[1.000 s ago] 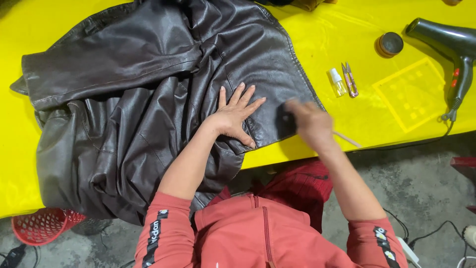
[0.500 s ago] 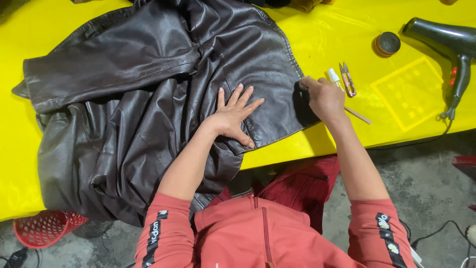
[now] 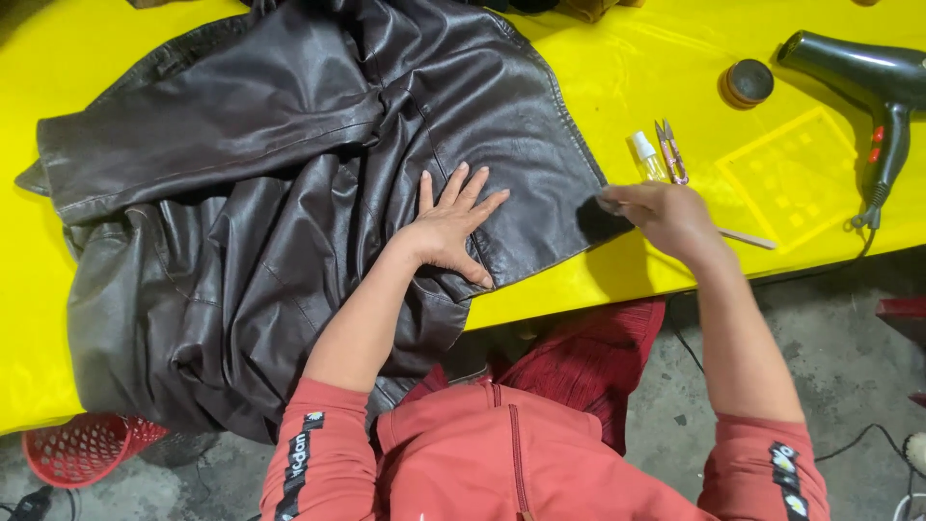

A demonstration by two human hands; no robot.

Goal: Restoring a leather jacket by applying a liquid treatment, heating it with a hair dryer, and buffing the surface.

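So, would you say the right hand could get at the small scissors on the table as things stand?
Probably yes: the right hand sits just below the small scissors, with only bare yellow table between them. It grips a thin stick, though, so its fingers are occupied.

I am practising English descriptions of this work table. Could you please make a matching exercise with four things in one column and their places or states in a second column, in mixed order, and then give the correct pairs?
Things:
1. left hand
2. hair dryer
3. red basket
4. small round tin

Places or states:
A. on the floor, below the table edge
B. pressed flat, fingers spread, on the dark leather jacket
C. on the yellow table, just left of the dryer
D. lying at the far right of the table

Pairs: 1-B, 2-D, 3-A, 4-C
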